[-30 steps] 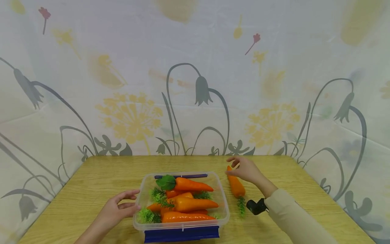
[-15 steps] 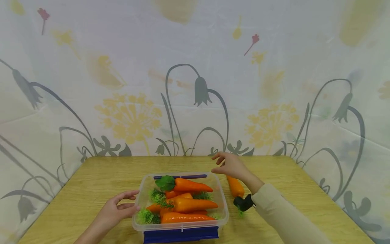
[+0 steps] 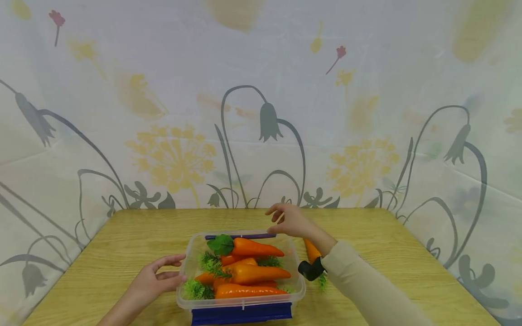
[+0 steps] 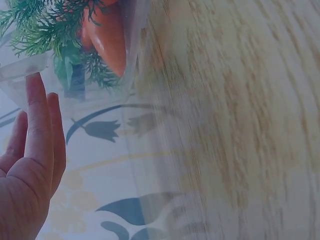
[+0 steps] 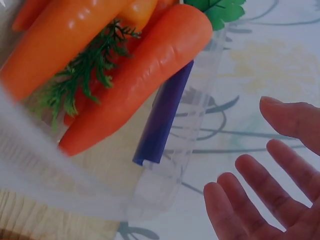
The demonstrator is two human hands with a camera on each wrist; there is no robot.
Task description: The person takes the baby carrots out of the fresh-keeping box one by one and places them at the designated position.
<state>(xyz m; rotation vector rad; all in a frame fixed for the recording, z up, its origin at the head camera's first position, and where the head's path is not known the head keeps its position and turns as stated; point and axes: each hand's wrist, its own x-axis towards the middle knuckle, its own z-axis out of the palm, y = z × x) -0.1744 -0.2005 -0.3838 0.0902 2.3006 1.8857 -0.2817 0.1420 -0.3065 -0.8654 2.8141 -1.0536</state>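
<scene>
A clear plastic box (image 3: 300,271) with blue latches stands at the front of the table, heaped with several orange toy carrots with green tops. On top, one carrot (image 3: 261,248) with a flat green leaf points right. My left hand (image 3: 152,281) rests at the box's left rim with fingers fairly straight; a fingertip meets the clear plastic in the left wrist view. Above the back right corner hovers my right hand (image 3: 292,222), fingers spread and slightly bent, holding nothing. Another carrot (image 3: 311,250) lies outside, right of the box, partly hidden by my right forearm.
A black wrist camera (image 3: 311,270) sits at my right sleeve, close to the box's right side. The wood-grain table (image 3: 142,231) ends at a flower-printed cloth (image 3: 261,172) hanging behind. A blue latch (image 3: 242,312) juts from the box's front.
My right hand has moved left, from over the loose carrot to the box's back right corner, its sleeve now covering part of that carrot. The left hand and box have stayed put.
</scene>
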